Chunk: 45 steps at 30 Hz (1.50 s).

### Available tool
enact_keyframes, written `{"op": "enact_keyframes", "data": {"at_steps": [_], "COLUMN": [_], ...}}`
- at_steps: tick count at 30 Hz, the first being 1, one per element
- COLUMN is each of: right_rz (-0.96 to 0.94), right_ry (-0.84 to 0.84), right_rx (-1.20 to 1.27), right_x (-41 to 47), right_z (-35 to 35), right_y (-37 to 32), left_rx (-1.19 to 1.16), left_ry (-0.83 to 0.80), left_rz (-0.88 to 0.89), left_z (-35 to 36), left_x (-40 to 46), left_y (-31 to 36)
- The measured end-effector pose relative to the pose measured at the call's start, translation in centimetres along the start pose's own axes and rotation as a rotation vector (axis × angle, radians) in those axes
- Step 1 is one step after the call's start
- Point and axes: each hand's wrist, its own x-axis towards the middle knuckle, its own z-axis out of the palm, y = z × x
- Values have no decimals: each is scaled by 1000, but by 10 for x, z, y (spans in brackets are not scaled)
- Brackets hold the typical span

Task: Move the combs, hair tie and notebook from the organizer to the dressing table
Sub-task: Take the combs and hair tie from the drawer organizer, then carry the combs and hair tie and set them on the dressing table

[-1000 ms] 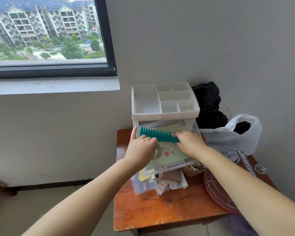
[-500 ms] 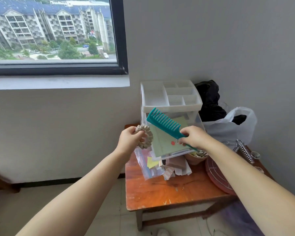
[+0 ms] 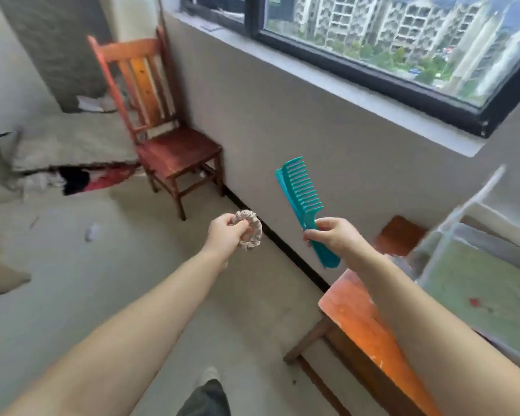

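Observation:
My right hand [image 3: 332, 237] grips two teal combs [image 3: 302, 199] by their handles, stacked together, teeth pointing right and tips up. My left hand [image 3: 225, 235] is closed on a pale patterned hair tie [image 3: 251, 231], held out over the floor. At the right edge, blurred, the clear organizer [image 3: 451, 232] stands on an orange wooden table [image 3: 364, 322]; its open drawer shows the green notebook [image 3: 487, 292] with a red mark. Both hands are to the left of the organizer.
A red-brown wooden chair [image 3: 162, 136] stands against the grey wall under the window [image 3: 403, 40]. A low bed or mat with clutter [image 3: 72, 163] lies at the left. Bare concrete floor [image 3: 102, 295] spreads between them. My trouser leg and foot [image 3: 206, 391] show at the bottom.
The view has swung left, away from the organizer, toward the chair and floor. Both hands have carried the combs and the hair tie out of the drawer and leftward.

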Motion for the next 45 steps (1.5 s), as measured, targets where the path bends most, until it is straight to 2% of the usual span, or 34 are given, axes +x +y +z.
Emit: {"op": "enact_keyframes", "data": {"at_steps": [3,8,10,14,19,27,34,42,45], "right_rz": [-37,-185,-241,-365,-431,-520,-591,-734,-762], "right_ry": [-175,-479,-558,-755,-971,-1211,-1341,-1472,-1530], "right_rx": [-7,-161,-184,-289,-348,-392,-456,-714,-734], "right_x": [-1,-35,-52,-122,-234,-366,-421,-503,-549], "right_z": [83,227,273,411,574,769,945,1140,1214], "right_y": [-30,-94,-114,-170,-235,-326,-412,-530,-562], "left_rx": [-21,-144,-179,-276,-338,-388,-440,-587,-621], "left_ry": [220,577,676,916,1133,1427,1563,1767,1847], "left_rz": [-80,-193,-233,-275,-273,-287,-299,-341,-341], "left_z": [-84,-232,-276,-394,-531,-703,-869,-1065,-1130], "left_x": [-32,-114,-148,-245,-355,-470,-498,-540,-571], "left_y": [-30,-80,-95,-140,-177,-218,-256,-278,-296]}}
